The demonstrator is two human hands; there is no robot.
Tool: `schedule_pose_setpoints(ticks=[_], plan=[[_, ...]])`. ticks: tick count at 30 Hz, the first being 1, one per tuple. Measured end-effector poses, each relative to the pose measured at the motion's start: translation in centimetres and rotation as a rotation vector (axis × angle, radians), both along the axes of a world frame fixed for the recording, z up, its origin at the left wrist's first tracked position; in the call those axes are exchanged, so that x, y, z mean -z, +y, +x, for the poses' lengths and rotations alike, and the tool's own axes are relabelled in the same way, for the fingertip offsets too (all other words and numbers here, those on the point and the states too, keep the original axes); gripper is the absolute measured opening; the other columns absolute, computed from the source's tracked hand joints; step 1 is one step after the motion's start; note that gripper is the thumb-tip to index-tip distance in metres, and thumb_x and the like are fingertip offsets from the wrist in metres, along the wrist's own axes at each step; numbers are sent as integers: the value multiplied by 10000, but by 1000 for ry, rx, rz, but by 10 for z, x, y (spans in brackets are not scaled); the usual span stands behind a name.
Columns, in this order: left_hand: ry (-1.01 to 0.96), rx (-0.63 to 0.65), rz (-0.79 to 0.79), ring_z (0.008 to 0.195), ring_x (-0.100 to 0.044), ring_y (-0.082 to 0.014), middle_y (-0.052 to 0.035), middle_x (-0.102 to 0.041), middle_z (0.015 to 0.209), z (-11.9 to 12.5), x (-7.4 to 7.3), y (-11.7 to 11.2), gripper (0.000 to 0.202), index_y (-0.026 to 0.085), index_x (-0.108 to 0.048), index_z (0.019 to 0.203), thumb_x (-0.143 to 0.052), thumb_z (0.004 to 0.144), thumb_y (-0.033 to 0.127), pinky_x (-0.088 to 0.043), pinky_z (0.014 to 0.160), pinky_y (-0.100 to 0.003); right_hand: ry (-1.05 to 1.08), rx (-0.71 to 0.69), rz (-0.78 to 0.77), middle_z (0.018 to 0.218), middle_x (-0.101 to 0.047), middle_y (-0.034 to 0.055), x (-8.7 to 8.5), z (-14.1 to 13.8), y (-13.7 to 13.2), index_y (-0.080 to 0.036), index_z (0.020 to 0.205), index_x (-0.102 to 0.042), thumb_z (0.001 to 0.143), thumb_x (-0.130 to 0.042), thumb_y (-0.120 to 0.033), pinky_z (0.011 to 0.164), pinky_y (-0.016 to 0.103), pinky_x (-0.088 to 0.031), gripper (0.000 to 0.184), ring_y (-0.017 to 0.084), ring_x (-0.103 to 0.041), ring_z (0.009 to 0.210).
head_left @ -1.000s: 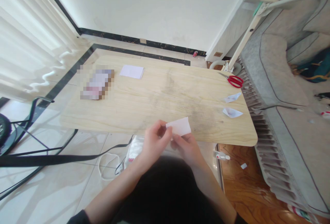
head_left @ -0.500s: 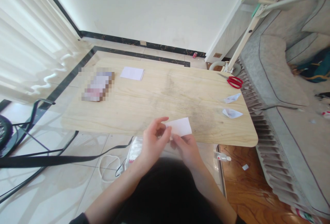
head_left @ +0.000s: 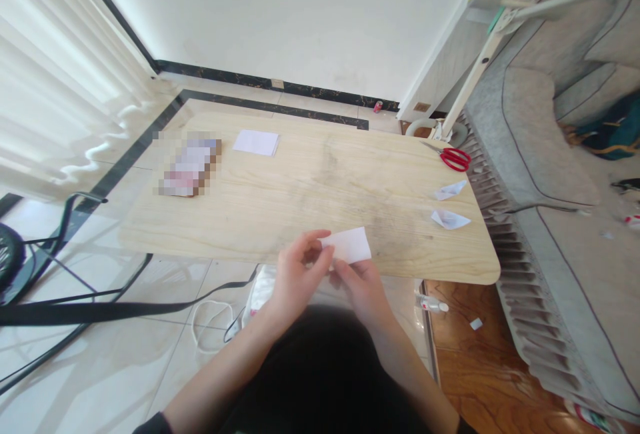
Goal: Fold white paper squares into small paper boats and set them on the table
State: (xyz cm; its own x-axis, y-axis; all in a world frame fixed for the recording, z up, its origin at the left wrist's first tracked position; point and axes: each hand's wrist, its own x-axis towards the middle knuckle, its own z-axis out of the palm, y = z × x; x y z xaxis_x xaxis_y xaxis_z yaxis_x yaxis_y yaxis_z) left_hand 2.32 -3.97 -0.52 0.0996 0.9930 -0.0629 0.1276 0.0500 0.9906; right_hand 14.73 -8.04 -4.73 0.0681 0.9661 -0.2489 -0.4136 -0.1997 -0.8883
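A small white piece of paper (head_left: 352,245) is held above the near edge of the wooden table (head_left: 320,181). My left hand (head_left: 302,262) pinches its left end between thumb and fingers. Along the lower edge, my right hand (head_left: 358,281) grips the same paper, thumb on top; its other fingers are partly hidden. Two folded white paper shapes (head_left: 451,219) lie at the table's right end. Beyond them rest red-handled scissors (head_left: 454,158). Toward the back left is a flat stack of white paper (head_left: 257,142).
A blurred-out flat object (head_left: 189,167) lies on the table's left side. A grey sofa (head_left: 530,121) stands to the right, with a pale metal frame (head_left: 470,87) behind the table. On the floor are a bottle (head_left: 433,303), a white cable (head_left: 196,327) and a red can (head_left: 378,107).
Both hands keep their hold on the paper. My left index finger has shifted very slightly to the right; the rest looks the same.
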Motion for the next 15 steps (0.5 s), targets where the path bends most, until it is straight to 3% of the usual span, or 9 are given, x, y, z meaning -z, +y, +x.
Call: schedule_pose_setpoints(ticks=[6,11,13,15], plan=[[8,10,17,606,-623,-115,18,-612,707,0,0,0,235,178,-679,1032,-640,828,288,-536,562,-212,-3,3,-7,634,-664,27,0,0,1,-168,816,-746,823,-713,-388,515,255,-388,222,123,-518,547],[-82,45,-16,571,-603,-112,23,-626,713,-3,1,-1,346,173,-574,1164,-631,846,297,-509,554,-222,-53,64,-10,600,-643,20,-4,-1,2,-162,767,-734,807,-720,-396,510,253,-401,238,122,-517,537],[-62,94,-40,532,-569,-109,24,-607,650,-6,2,-1,199,159,-607,995,-581,880,320,-470,523,-218,-112,98,-25,581,-640,21,-5,-1,2,-160,738,-730,794,-722,-409,508,260,-415,255,130,-527,528],[-3,177,-53,529,-546,-112,18,-583,595,-9,3,-2,213,159,-605,791,-533,903,325,-436,519,-217,-178,117,-35,584,-651,29,-6,0,1,-158,731,-732,790,-717,-414,512,268,-431,263,141,-547,532]])
